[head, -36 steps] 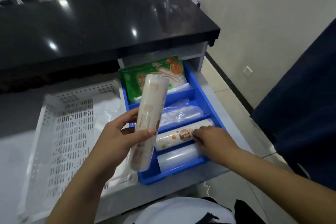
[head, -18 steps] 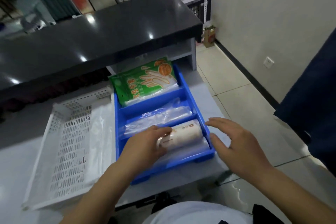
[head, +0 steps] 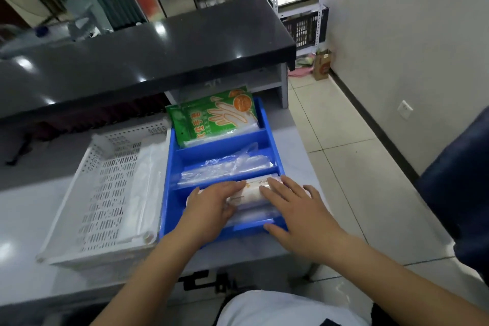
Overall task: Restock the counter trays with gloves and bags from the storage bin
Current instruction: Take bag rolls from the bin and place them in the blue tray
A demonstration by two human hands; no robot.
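A blue divided tray [head: 219,148] sits on the grey counter. Its far compartment holds green glove packs [head: 211,116]; the middle one holds clear plastic bags [head: 227,167]. In the near compartment lie white bag rolls [head: 251,192]. My left hand [head: 211,204] rests flat on the rolls' left part, fingers laid over them. My right hand [head: 293,209] lies palm down on the rolls' right end, its thumb at the tray's front wall. Beside the tray on the left stands a white perforated storage bin [head: 105,193] with clear plastic [head: 148,188] along its right side.
A black glossy countertop [head: 145,55] overhangs behind the tray. Tiled floor [head: 357,167] and a white wall lie to the right, with a dark blue object [head: 460,182] at the right edge. A metal rack with a tray and black crate [head: 304,26] stands far right.
My left hand has laid the roll it held upright down into the near compartment. My right hand, lifted aside half a second ago, now presses on the rolls too.
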